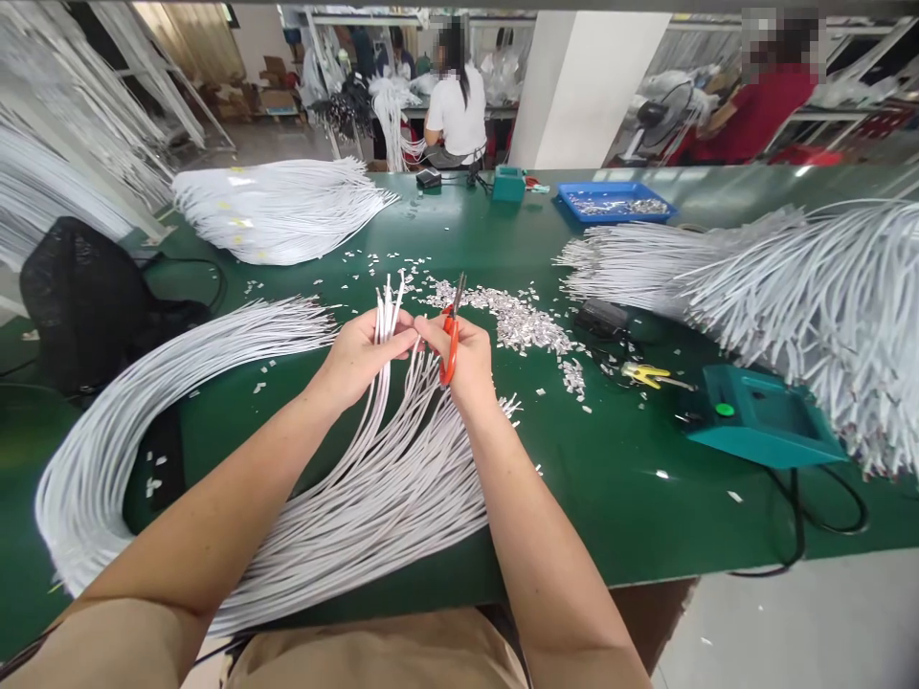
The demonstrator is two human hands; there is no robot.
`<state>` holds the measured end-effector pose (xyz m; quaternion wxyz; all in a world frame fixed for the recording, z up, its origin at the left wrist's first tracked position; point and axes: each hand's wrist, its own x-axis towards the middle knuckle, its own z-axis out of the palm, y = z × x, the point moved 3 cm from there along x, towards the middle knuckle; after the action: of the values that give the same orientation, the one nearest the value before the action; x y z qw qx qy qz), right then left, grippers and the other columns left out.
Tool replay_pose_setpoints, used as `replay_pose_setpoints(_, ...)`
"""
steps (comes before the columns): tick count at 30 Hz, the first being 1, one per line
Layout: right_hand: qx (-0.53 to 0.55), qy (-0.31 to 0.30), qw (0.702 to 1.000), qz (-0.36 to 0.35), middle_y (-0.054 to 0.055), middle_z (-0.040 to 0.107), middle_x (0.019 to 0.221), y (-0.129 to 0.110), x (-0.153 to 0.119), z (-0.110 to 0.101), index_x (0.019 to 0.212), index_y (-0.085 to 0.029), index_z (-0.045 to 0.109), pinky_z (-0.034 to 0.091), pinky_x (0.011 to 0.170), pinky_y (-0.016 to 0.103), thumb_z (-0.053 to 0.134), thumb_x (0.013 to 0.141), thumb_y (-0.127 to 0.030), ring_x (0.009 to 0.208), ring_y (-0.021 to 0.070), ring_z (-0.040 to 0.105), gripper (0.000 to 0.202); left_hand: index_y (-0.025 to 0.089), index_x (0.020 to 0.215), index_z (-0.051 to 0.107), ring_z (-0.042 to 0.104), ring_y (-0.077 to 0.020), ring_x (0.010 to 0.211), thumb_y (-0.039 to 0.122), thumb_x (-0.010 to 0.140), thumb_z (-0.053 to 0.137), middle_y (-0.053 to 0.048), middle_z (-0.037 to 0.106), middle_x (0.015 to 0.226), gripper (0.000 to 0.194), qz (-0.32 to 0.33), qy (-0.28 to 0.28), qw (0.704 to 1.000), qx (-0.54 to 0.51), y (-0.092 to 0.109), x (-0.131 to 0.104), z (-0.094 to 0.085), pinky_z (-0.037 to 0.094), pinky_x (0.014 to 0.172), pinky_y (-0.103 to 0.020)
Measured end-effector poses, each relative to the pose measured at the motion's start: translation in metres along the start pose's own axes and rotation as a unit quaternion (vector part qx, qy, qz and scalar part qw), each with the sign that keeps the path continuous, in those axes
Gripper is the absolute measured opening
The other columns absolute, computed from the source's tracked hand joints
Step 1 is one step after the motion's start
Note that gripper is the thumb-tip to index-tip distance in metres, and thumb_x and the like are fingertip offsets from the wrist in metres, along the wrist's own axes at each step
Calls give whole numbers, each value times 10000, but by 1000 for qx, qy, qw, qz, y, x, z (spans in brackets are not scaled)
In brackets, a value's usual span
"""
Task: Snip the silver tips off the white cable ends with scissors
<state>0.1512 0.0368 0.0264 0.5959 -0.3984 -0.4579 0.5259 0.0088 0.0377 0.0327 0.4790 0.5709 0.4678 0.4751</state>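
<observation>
My left hand (357, 362) is closed around several white cables (378, 397), whose ends stick up above the fingers. Orange-handled scissors (450, 346) are tucked in my right hand (472, 362), blades pointing up and away. The right thumb and fingertips also pinch near a cable end, meeting the left fingertips; the exact contact is hidden. Below both hands lies a thick bundle of white cables (373, 522), which curves round at the left and back to cut ends. Just beyond the hands, a heap of small silvery-white pieces (521, 321) spreads over the green table (574, 517).
Another white cable bundle (273, 211) lies at the back left, with larger ones (804, 287) at the right. A teal device (765, 416), yellow-handled pliers (646, 374) and a black adapter (601, 319) sit at the right. A blue tray (614, 203) is farther back. Two people sit beyond.
</observation>
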Motion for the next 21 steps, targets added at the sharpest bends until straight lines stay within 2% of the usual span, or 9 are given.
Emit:
replay_pose_setpoints(3, 18, -6, 999, 31, -45, 534, 544, 1, -2, 3, 555, -201, 592, 454, 631, 278, 781, 626, -479, 550, 103, 497, 344, 197, 875, 567, 687, -180, 807, 327, 691, 788, -5, 681, 821, 316, -46, -51, 997, -45, -1, 1, -3, 500, 709, -291)
replay_pose_setpoints(6, 8, -4, 999, 38, -49, 506, 536, -1, -3, 4, 516, -201, 561, 417, 584, 259, 783, 621, -486, 529, 88, 443, 376, 201, 858, 522, 679, -185, 770, 286, 669, 796, -1, 665, 783, 345, -66, -75, 994, -52, -1, 0, -4, 478, 685, -305)
replay_pose_setpoints(9, 10, -18, 999, 50, -45, 476, 516, -1, -2, 2, 485, -201, 533, 391, 568, 259, 747, 671, -498, 520, 88, 418, 411, 203, 829, 504, 655, -178, 756, 258, 641, 800, 19, 638, 747, 355, -60, -66, 995, -38, 1, -1, -4, 477, 733, -333)
replay_pose_setpoints(12, -3, -16, 998, 60, -22, 523, 573, -2, 1, -5, 565, -197, 607, 405, 597, 271, 652, 750, -545, 555, 102, 452, 397, 199, 810, 506, 618, -157, 746, 257, 616, 812, 23, 627, 755, 366, -50, -36, 998, -16, 1, 0, -6, 470, 740, -329)
replay_pose_setpoints(14, -74, 1, 996, 52, -7, 575, 638, -3, 4, -12, 639, -190, 656, 416, 633, 276, 625, 764, -534, 601, 113, 484, 367, 193, 802, 510, 597, -146, 736, 259, 593, 824, 14, 639, 787, 383, -47, -9, 999, -14, 2, 1, -8, 465, 721, -319)
replay_pose_setpoints(16, -196, 2, 980, 45, -4, 610, 681, -3, 5, -16, 684, -188, 681, 418, 656, 281, 638, 749, -482, 637, 125, 506, 304, 188, 804, 514, 589, -144, 736, 259, 575, 829, 2, 655, 813, 396, -47, 14, 999, -14, 2, 2, -10, 461, 703, -309)
replay_pose_setpoints(18, -317, -19, 947, 48, -3, 631, 704, -2, 5, -17, 732, -189, 696, 412, 657, 285, 639, 741, -436, 658, 138, 527, 254, 184, 813, 525, 585, -144, 739, 263, 574, 825, -5, 666, 828, 392, -43, 33, 999, -3, 3, 2, -12, 453, 692, -302)
replay_pose_setpoints(21, -432, -55, 899, 48, 19, 658, 753, 2, 3, -12, 761, -184, 679, 397, 634, 283, 618, 764, -424, 678, 155, 550, 248, 184, 820, 546, 577, -144, 747, 269, 606, 804, -5, 671, 837, 346, -18, 47, 998, 45, 4, 3, -14, 440, 697, -299)
